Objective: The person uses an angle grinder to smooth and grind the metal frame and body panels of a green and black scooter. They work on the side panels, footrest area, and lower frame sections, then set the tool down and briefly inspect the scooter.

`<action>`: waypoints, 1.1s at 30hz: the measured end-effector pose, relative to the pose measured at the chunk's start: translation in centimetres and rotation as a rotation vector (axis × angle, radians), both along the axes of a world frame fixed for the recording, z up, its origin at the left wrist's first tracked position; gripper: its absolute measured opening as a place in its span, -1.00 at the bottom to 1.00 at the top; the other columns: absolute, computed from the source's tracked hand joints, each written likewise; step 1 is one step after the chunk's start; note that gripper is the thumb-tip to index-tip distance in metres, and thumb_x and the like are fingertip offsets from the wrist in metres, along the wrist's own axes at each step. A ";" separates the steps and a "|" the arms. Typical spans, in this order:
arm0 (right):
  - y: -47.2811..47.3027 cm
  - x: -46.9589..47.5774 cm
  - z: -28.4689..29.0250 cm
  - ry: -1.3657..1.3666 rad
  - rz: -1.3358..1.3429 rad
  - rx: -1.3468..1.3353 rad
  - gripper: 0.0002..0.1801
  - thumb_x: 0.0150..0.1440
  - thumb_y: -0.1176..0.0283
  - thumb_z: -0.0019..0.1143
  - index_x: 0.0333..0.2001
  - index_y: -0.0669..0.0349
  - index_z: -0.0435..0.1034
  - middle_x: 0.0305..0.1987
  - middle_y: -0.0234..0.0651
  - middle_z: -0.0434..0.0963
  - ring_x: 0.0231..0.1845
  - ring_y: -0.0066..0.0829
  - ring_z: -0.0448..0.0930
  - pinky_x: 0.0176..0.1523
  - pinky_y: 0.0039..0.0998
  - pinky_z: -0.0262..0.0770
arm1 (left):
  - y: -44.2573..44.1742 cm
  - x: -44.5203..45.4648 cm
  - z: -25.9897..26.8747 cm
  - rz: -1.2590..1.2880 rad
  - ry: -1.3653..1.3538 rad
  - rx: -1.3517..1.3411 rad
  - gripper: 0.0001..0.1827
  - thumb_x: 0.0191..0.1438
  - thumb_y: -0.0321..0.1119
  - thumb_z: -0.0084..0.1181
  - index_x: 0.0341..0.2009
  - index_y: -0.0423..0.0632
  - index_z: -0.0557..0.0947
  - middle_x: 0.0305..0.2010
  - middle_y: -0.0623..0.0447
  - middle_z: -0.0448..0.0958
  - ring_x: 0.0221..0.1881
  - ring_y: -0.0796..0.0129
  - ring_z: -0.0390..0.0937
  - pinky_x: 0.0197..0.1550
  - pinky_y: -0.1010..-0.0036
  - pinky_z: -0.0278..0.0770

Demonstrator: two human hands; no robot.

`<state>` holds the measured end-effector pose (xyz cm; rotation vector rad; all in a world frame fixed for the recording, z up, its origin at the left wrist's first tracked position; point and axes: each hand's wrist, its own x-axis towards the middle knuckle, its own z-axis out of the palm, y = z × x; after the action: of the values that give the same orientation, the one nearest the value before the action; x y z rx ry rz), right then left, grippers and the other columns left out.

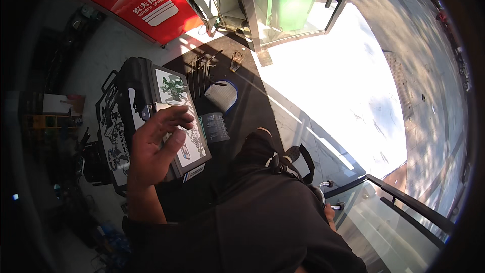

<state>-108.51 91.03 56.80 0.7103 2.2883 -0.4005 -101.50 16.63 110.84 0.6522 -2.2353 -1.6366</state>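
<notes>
My left hand (153,155) is raised over a black hard case (138,72) with printed picture stickers. Its fingers are bent, the thumb stands apart, and I see nothing held in it. Just beyond the fingers is a metal latch (148,110) on the case; whether the hand touches it I cannot tell. Low on the right, my right hand (329,214) is closed around the curved chrome handle (322,196) of a glass door (379,222). My body partly hides that hand.
A black mat (250,94) bears a work glove (236,60), a wire rack (197,70) and a rounded, blue-edged pad (223,96). A red cabinet (151,7) stands at the upper left. Beyond another glass door panel (291,34) is a green wheeled bin (293,5). Sunlit paving lies outside.
</notes>
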 end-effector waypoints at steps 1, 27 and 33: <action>-1.6 -6.7 0.4 0.110 0.157 -0.053 -0.30 0.24 -0.13 0.12 -0.17 0.42 0.71 -0.09 0.29 0.75 0.12 0.26 0.74 0.24 0.06 0.56 | -1.9 0.1 1.1 0.073 -0.058 -0.148 -0.57 0.44 -0.46 0.19 0.37 -0.19 0.62 0.16 -0.07 0.70 0.15 0.31 0.67 0.24 0.36 0.59; -106.5 -44.1 15.0 0.236 1.726 -0.928 -0.47 0.37 -0.02 0.32 -0.31 0.33 0.65 -0.45 0.01 0.70 -0.39 0.00 0.77 -0.32 -0.13 0.62 | -33.1 -6.9 -3.9 0.705 -0.996 -0.018 -0.34 0.43 0.07 0.26 0.46 -0.02 0.57 0.32 -0.11 0.68 0.24 0.05 0.71 0.28 0.14 0.67; -128.7 -43.8 13.2 0.261 1.929 -1.071 -0.44 0.32 0.02 0.29 -0.39 0.40 0.60 -0.47 0.06 0.67 -0.39 -0.01 0.76 -0.28 -0.05 0.57 | -34.7 -14.6 -3.2 0.652 -1.093 0.185 -0.29 0.37 -0.03 0.37 0.53 0.06 0.50 0.43 -0.10 0.62 0.26 0.01 0.71 0.27 0.11 0.70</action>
<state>-152.27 -37.62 70.00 -1.9426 1.5264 -0.5507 -116.11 -18.11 107.63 2.4614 -1.9775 -1.2376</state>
